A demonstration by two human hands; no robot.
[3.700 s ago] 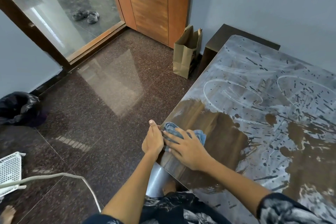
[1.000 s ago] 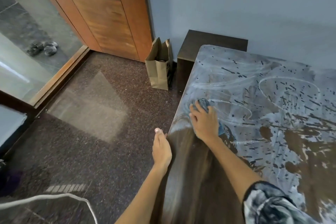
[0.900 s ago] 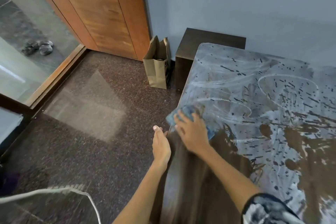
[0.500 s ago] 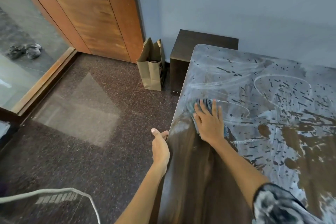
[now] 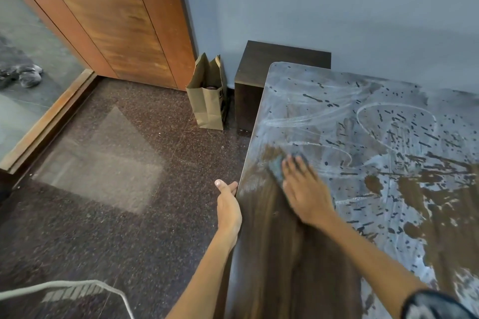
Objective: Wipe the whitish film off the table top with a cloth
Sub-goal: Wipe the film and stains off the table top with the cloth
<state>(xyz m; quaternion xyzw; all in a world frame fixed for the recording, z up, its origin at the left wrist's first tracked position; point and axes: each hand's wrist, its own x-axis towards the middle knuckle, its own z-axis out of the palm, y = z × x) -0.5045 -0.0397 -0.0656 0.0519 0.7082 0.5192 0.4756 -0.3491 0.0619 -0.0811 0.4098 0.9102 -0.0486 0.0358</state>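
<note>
Head view. The table top (image 5: 375,137) fills the right of the frame and serves as the landmark. A whitish film (image 5: 337,101) with dark flecks and curved smear lines covers its far and right parts; bare brown wood (image 5: 280,254) shows in a strip along its near left edge. The speckled dark floor (image 5: 116,215) lies to the left of the table, and a blue-grey wall (image 5: 337,8) stands behind it. Wooden door panels (image 5: 116,15) stand beyond the table's far left corner. A dark low cabinet (image 5: 259,72) sits against the wall, touching or just behind that corner, partly hidden by the table top. 1 brown paper bag (image 5: 207,101) stands upright on the floor just left of the cabinet. A pale cord (image 5: 77,286) curves over the floor well left of the table's near end. The right hand (image 5: 303,189) lies flat with straight fingers on a blue cloth (image 5: 276,168), pressing it to the table where wood meets film; the hand is blurred and hides most of the cloth. The left hand (image 5: 228,204) rests against the table's left edge, fingers relaxed, holding nothing.
</note>
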